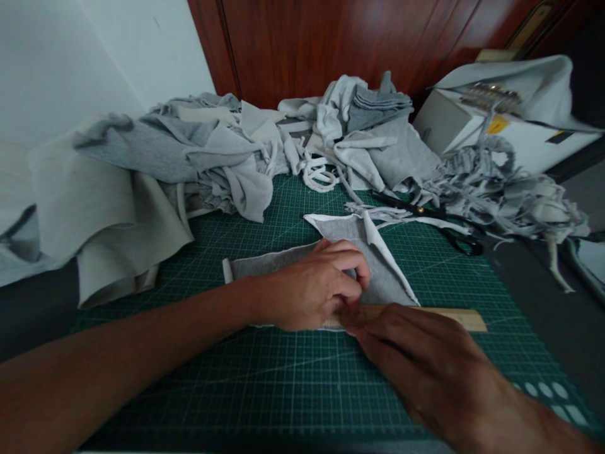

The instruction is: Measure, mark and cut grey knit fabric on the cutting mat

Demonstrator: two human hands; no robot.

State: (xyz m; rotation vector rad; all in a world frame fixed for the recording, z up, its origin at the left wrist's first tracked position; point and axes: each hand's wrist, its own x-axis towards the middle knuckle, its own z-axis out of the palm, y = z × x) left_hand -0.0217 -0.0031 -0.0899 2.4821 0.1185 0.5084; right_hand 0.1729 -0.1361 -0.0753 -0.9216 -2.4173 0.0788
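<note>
On the mat (283, 391), grey cloth (387, 277) lies mid-scene, partly under the ruler (454, 317). Left hand (312, 290) and right hand (430, 359) meet over both; I cannot tell if either grip is clenched. Scissors (420, 210) lie far right.

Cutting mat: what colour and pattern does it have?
Green with a pale grid, clearest in the head view.

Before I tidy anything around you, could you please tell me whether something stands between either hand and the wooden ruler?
Nothing visible does: the left hand and the right hand are both at the wooden ruler. The black scissors lie farther back, clear of both hands.
</note>
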